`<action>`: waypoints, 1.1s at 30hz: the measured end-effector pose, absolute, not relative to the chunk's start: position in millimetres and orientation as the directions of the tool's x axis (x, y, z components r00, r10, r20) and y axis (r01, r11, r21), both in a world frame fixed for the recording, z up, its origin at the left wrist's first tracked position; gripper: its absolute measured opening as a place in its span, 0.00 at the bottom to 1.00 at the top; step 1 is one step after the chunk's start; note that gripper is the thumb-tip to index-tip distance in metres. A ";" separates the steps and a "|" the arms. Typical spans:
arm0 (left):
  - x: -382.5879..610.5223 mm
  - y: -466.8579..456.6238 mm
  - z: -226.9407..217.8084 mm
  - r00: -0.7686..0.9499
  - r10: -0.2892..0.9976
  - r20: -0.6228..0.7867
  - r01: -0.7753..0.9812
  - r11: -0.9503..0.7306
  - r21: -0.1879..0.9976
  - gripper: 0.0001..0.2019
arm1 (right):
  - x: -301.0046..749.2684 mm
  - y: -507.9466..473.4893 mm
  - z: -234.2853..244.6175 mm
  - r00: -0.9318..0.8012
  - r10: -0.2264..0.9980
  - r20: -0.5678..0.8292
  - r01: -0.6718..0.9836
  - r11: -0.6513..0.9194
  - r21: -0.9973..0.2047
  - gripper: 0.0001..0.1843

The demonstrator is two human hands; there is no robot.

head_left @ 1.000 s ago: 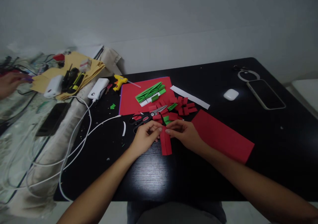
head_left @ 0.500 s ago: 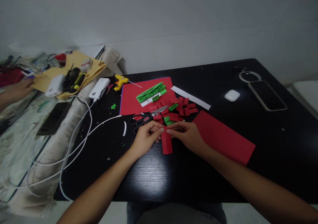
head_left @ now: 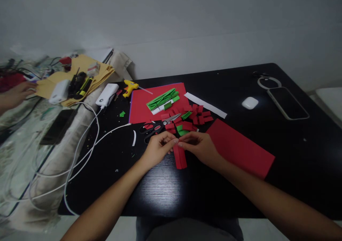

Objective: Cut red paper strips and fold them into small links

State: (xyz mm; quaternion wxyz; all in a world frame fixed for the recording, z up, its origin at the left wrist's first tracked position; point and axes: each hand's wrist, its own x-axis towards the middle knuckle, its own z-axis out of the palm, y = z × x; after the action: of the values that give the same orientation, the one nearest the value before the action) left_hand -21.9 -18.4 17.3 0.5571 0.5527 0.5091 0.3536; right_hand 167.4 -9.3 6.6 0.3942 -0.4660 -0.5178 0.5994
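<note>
My left hand (head_left: 157,149) and my right hand (head_left: 200,145) meet fingertip to fingertip over a folded red paper strip (head_left: 180,157) on the black table (head_left: 267,162). Both hands pinch the strip's far end; its near end lies on the table. Just beyond my fingers sits a pile of small folded red and green paper pieces (head_left: 190,119). Black-handled scissors (head_left: 154,127) lie to the left of that pile. A red paper sheet (head_left: 240,147) lies under and beside my right wrist.
Farther back lie another red sheet (head_left: 141,105) with folded green paper (head_left: 161,99), a white strip (head_left: 205,104), a yellow glue gun (head_left: 129,87), a white power bank (head_left: 107,95) with cables, an earbud case (head_left: 250,102) and a phone (head_left: 288,102). Another person's hand (head_left: 16,94) is at far left.
My hands and the red strip stay almost where they were. The other person's hand at far left shifted slightly among the clutter.
</note>
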 end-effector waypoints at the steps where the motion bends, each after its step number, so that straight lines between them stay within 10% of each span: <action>1: -21.6 -18.7 17.9 0.226 0.959 -0.171 0.173 0.133 0.976 0.14 | 166.7 -9.7 6.1 -0.265 0.952 -0.157 -0.004 -0.164 -0.987 0.11; 33: -24.6 -13.5 20.5 0.266 0.949 -0.171 0.115 0.145 0.983 0.18 | 165.1 -8.6 3.1 -0.319 0.922 -0.220 -0.015 -0.237 -0.971 0.15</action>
State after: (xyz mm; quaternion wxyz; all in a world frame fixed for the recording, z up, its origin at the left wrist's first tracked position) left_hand -24.6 -13.5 20.5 0.5788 0.5459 0.4873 0.3599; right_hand 165.1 -8.6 3.1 0.3651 -0.4550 -0.4979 0.6417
